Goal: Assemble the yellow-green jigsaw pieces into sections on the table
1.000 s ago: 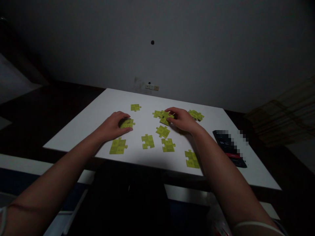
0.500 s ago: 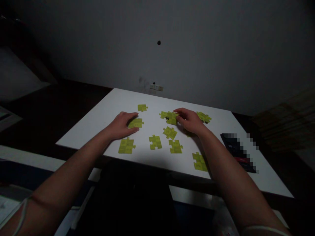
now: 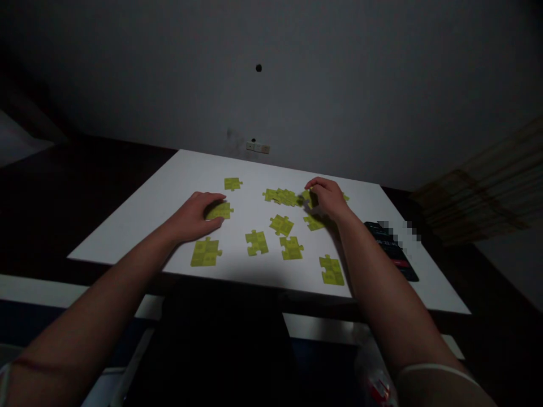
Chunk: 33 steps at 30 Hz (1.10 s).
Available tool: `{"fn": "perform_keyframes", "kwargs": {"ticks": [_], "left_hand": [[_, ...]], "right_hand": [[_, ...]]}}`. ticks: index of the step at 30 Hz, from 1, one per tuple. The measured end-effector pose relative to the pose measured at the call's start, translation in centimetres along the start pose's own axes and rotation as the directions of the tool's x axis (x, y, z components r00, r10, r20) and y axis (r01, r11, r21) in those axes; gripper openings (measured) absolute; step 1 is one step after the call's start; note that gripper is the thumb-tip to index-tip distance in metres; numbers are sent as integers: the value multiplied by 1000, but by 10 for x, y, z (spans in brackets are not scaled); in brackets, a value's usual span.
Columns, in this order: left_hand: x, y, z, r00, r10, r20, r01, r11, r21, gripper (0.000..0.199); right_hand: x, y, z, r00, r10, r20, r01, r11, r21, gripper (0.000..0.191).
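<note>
Yellow-green jigsaw pieces lie spread on the white table. At the left, my left hand [image 3: 193,217] rests on the tabletop with thumb and fingers apart, curved around a jigsaw piece [image 3: 224,211]. My right hand [image 3: 327,198] is over the far right part, its fingers bent and pinched on another jigsaw piece [image 3: 309,197], partly covered by the fingers. Just left of it is a cluster of overlapping pieces [image 3: 282,196]. Below the right hand lies a single piece [image 3: 314,222], and more pieces show partly behind that hand.
Loose pieces lie nearer me: one at the left [image 3: 206,252], one in the middle [image 3: 257,243], one by the front right edge [image 3: 331,270]. Another piece [image 3: 232,183] is at the far left. A dark, partly pixelated flat object [image 3: 392,251] lies right of my forearm. A wall stands behind.
My right hand has moved from the cluster toward the right, uncovering the cluster and the piece below it. My left hand stays around the same piece. The view has shifted slightly.
</note>
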State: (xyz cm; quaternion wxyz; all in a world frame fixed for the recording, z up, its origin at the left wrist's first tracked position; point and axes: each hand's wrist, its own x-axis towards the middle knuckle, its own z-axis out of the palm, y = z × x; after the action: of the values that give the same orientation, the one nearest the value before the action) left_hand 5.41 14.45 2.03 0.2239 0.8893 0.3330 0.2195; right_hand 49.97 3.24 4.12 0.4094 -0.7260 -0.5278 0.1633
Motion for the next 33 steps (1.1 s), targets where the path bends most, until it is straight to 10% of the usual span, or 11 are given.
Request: {"fn": "perform_keyframes", "kwargs": {"ticks": [5, 13, 33], "left_hand": [[0, 0, 1, 1000, -2, -29, 2, 1000, -1, 63], [2, -1, 2, 999, 11, -42, -11, 1000, 9, 57], [3, 2, -1, 1000, 13, -28, -12, 1000, 13, 49]], "right_hand": [[-7, -11, 3, 984, -90, 155, 81, 995, 65, 23], [0, 4, -11, 997, -72, -20, 65, 972, -228, 25], [-14, -15, 6, 978, 16, 208, 84, 882, -464, 54]]}}
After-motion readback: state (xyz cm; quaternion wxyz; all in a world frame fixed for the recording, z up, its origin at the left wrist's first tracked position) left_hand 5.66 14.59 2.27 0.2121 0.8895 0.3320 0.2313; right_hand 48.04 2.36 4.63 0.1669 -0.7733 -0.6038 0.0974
